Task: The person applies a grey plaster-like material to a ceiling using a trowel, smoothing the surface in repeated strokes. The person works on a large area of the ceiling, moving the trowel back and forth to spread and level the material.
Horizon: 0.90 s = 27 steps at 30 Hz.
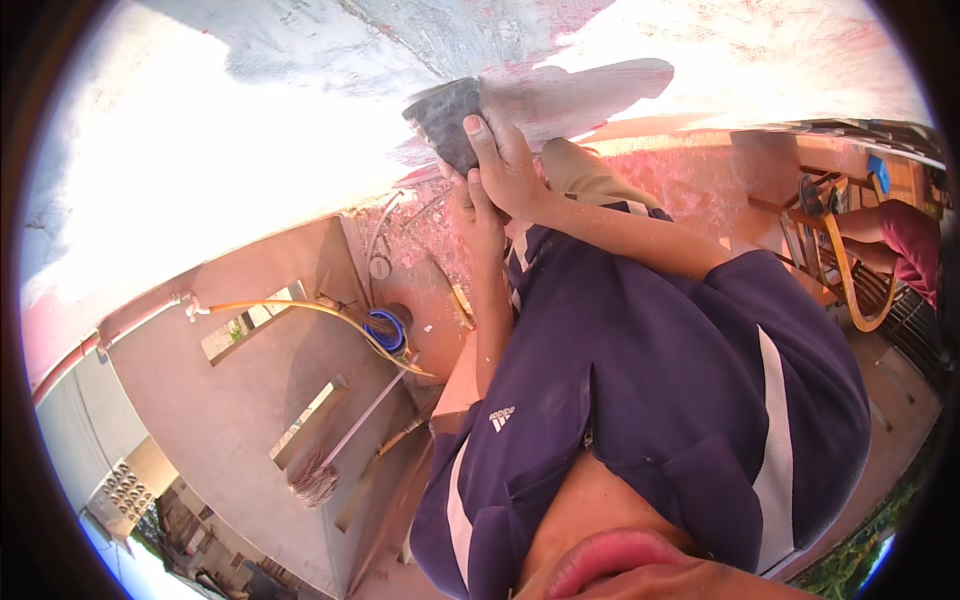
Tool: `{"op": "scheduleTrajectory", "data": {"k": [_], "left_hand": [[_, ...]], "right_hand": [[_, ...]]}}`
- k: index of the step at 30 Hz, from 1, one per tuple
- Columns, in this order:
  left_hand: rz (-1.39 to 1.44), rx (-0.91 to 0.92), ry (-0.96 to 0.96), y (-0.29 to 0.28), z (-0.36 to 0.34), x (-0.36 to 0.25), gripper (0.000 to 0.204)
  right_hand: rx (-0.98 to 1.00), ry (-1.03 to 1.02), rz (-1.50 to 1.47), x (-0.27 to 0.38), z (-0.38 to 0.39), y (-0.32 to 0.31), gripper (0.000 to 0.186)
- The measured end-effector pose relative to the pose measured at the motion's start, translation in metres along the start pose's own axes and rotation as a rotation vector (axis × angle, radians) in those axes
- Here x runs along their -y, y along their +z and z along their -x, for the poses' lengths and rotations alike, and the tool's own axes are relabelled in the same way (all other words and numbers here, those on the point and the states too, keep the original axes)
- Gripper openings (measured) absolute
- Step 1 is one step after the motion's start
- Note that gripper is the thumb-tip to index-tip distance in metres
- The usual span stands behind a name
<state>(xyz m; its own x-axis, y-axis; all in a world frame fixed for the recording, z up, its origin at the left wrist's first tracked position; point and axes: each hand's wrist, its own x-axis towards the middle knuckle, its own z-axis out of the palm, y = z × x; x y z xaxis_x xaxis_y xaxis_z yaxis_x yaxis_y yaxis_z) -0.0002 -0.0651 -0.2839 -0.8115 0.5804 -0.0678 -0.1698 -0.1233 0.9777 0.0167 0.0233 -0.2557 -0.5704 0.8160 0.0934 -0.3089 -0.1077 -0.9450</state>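
Observation:
Against a pale wall surface (pixel 300 110) with whitish and pinkish patches, a dark grey flat piece (pixel 447 120) is pressed at a slant. It looks like a folded sheet of sandpaper, though its kind is not certain. My right hand (pixel 512 172) grips it from the right, the thumb lying on its near face. Just below and to the left, my left hand (pixel 478 212) holds its lower edge with bent fingers, close against the right hand. A shadow of the hands falls on the surface to the right.
At the left, a yellow hose (pixel 290 303) runs from a wall pipe (pixel 140 325) toward a blue ring-shaped thing (pixel 385 330). A mop (pixel 315 485) leans by the slotted wall (pixel 230 420). Far right, another person's maroon clothing (pixel 917 245) shows beside wooden furniture (pixel 800 225).

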Motion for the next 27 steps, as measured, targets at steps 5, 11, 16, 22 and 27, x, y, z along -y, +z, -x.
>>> {"op": "scheduleTrajectory", "data": {"k": [5,11,16,22,27], "left_hand": [[-0.13,-0.043,0.21,0.001,-0.004,-0.005,0.036],[-0.192,0.163,-0.151,-0.008,-0.007,-0.012,0.033],[-0.144,0.068,-0.062,-0.009,0.012,0.01,0.038],[-0.169,0.007,-0.031,-0.008,0.007,0.016,0.034],[-0.214,-0.022,0.187,-0.008,0.006,0.019,0.034]], "right_hand": [[0.002,0.004,0.013,0.006,0.0,0.002,0.038],[0.002,-0.017,0.093,0.014,0.001,-0.002,0.037],[0.044,0.039,0.049,-0.003,0.01,-0.008,0.04],[0.087,0.086,0.012,-0.017,0.009,-0.011,0.038],[0.051,0.062,0.096,-0.017,0.009,-0.01,0.041]]}}
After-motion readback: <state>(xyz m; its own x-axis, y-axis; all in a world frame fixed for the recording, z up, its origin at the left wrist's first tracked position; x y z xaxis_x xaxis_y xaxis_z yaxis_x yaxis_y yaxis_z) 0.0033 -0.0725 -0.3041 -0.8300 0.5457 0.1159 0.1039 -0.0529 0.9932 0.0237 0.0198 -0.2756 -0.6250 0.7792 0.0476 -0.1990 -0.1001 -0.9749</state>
